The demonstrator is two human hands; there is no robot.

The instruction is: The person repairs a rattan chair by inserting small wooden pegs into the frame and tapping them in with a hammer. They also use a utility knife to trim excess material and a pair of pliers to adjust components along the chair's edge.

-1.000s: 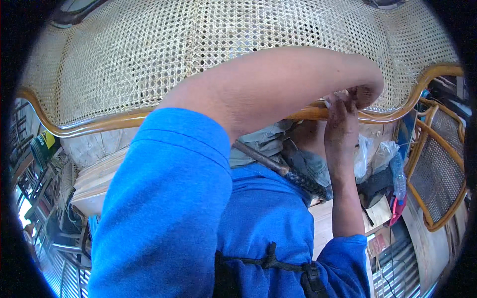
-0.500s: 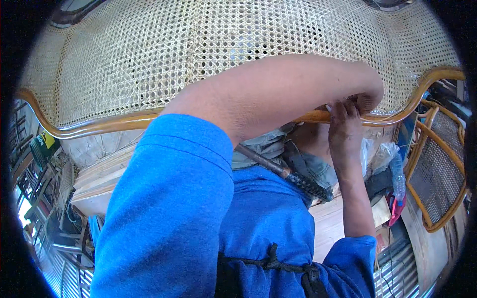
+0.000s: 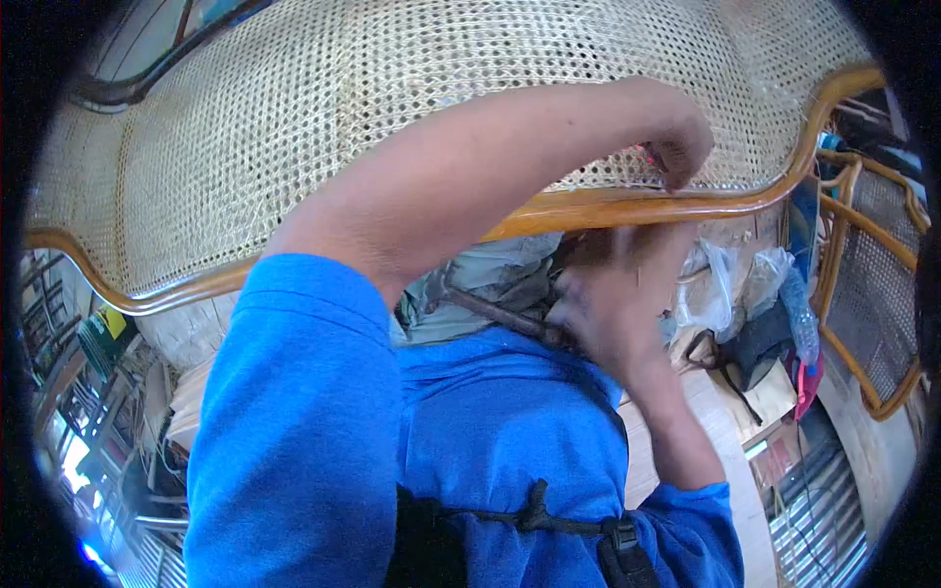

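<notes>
Across a wooden frame with a curved, varnished rail [image 3: 588, 213] stretches a panel of woven cane webbing [image 3: 470, 59]. My left arm reaches over it to the right. My left hand [image 3: 678, 147] bends down at the rail's inner edge, its fingers curled together against the cane. What they pinch is mostly hidden; a small reddish spot shows beside them. On my lap lies a hammer [image 3: 490, 311], its head toward the left. My right hand [image 3: 603, 309] is below the rail at the hammer's handle end, blurred by motion, so its grip on the handle is unclear.
Clear plastic bags [image 3: 720, 289] and a plastic bottle [image 3: 799, 314] lie to the right. Beyond them leans a cane-panelled wooden frame [image 3: 872, 284]. A green container [image 3: 103, 338] and stacked metal chair parts crowd the left.
My right hand has left the rail beside the left hand and dropped toward the hammer on my lap. The view has shifted; my left hand stays at the rail's edge.
</notes>
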